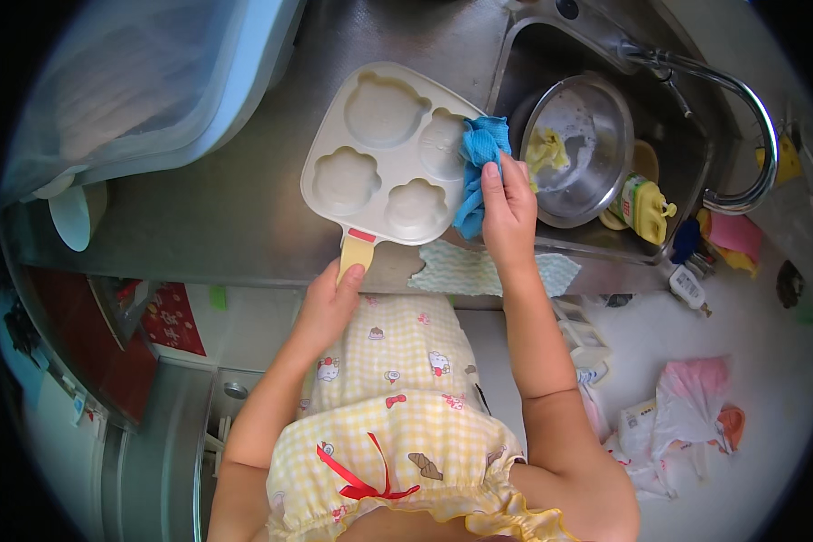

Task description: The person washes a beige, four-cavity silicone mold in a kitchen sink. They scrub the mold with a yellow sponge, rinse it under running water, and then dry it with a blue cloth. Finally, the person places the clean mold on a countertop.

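My left hand (333, 298) grips the yellow handle of a cream-coloured pan (394, 162) with several shaped wells, tilted over the steel counter. A crumpled blue cloth (482, 146) is in my right hand (513, 210), against the pan's right edge. Beside it, in the sink, stands a steel bowl (613, 129) with suds and a yellow-green cloth (547, 150) inside. A light green-and-white wavy cloth (457, 269) lies along the counter's front edge, partly hidden behind my right forearm.
A large translucent plastic bin (244, 74) stands on the counter at the left, with a white cup (74, 220) near it. Over the sink (691, 169) at right curves a chrome faucet (762, 115). A yellow detergent bottle (649, 211) leans by the bowl. Plastic bags (688, 406) are at lower right.
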The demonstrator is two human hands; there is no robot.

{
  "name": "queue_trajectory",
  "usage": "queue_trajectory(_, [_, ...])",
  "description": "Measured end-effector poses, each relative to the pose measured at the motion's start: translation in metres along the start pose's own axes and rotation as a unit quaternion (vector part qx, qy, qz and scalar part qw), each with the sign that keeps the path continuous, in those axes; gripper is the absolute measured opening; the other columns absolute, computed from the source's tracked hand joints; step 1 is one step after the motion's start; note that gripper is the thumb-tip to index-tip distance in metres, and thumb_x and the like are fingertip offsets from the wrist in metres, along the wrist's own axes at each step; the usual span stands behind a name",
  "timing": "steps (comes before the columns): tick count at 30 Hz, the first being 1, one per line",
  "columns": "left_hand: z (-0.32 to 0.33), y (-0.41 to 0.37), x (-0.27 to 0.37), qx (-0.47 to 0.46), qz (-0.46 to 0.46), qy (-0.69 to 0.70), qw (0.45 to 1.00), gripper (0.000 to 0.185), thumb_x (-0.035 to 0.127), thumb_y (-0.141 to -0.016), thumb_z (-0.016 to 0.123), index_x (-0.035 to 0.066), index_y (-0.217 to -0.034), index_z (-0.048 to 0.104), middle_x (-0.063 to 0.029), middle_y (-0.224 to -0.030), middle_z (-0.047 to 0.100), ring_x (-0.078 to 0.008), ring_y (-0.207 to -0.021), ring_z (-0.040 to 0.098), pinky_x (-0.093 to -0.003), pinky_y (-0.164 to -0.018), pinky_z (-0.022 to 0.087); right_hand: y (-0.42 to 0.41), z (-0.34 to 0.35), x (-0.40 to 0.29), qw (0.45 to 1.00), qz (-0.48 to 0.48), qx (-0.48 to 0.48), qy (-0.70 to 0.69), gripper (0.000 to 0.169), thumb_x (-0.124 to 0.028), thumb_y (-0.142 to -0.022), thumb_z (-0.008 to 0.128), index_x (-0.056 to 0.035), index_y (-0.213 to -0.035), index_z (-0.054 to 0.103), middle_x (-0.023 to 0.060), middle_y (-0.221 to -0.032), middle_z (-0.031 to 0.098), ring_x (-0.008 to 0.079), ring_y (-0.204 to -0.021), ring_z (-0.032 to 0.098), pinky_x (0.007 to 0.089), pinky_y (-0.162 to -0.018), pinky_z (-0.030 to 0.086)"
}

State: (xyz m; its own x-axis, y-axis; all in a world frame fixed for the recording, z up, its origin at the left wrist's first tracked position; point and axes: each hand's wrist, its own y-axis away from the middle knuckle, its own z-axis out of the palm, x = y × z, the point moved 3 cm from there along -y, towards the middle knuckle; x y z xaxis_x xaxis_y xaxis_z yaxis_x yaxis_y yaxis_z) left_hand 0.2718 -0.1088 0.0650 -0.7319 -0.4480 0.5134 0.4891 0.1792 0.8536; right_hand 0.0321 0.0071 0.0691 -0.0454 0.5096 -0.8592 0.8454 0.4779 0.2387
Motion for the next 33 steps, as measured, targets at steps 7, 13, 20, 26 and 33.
queue_trajectory(7, [0.001,0.002,0.002,-0.009,0.009,0.005,1.000,0.035,0.039,-0.103,0.048,0.007,-0.088,0.047,0.0036,-0.063,0.042,-0.0046,-0.049,0.037,-0.0222,-0.043,0.031,0.009,0.017,-0.013,0.959,-0.155,0.021,0.236,0.025,-0.012,-0.094,0.055,0.0007,-0.114,0.063,0.0132,-0.081,0.062,0.0305,-0.082,0.050,0.0399,-0.077,0.042])
queue_trajectory(13, [0.001,0.004,0.008,-0.024,-0.009,0.016,1.000,0.035,0.039,-0.104,0.046,0.008,-0.088,0.047,0.0042,-0.062,0.041,-0.0041,-0.048,0.036,-0.0220,-0.042,0.031,0.011,0.019,-0.011,0.961,-0.194,0.008,0.199,0.023,-0.015,-0.097,0.053,-0.0002,-0.112,0.063,0.0097,-0.081,0.062,0.0245,-0.077,0.052,0.0357,-0.075,0.043])
queue_trajectory(20, [-0.004,0.005,0.005,-0.014,-0.029,0.005,0.999,0.039,0.040,-0.102,0.050,0.002,-0.105,0.057,0.0029,-0.066,0.046,-0.0063,-0.057,0.040,-0.0257,-0.052,0.036,0.006,-0.020,-0.006,0.916,0.102,0.122,-0.368,0.034,-0.030,-0.107,0.039,-0.0026,-0.115,0.057,0.0035,-0.096,0.063,0.0106,-0.083,0.059,0.0260,-0.077,0.048])
queue_trajectory(26, [0.002,0.001,0.004,-0.007,0.013,0.006,1.000,0.037,0.043,-0.103,0.046,0.009,-0.087,0.047,0.0041,-0.060,0.040,-0.0048,-0.046,0.035,-0.0225,-0.041,0.029,0.018,-0.035,0.004,0.869,0.140,0.057,-0.471,0.043,-0.031,-0.105,0.037,0.0020,-0.127,0.054,0.0135,-0.121,0.063,0.0240,-0.110,0.061,0.0380,-0.098,0.047])
queue_trajectory(33, [-0.003,0.003,0.007,-0.014,-0.035,0.000,0.999,0.041,0.045,-0.101,0.050,0.005,-0.096,0.054,0.0025,-0.065,0.046,-0.0066,-0.055,0.041,-0.0251,-0.049,0.036,0.031,-0.041,-0.013,0.867,0.112,-0.001,-0.485,0.047,-0.032,-0.105,0.037,0.0053,-0.130,0.052,0.0160,-0.125,0.062,0.0262,-0.113,0.060,0.0393,-0.101,0.046])
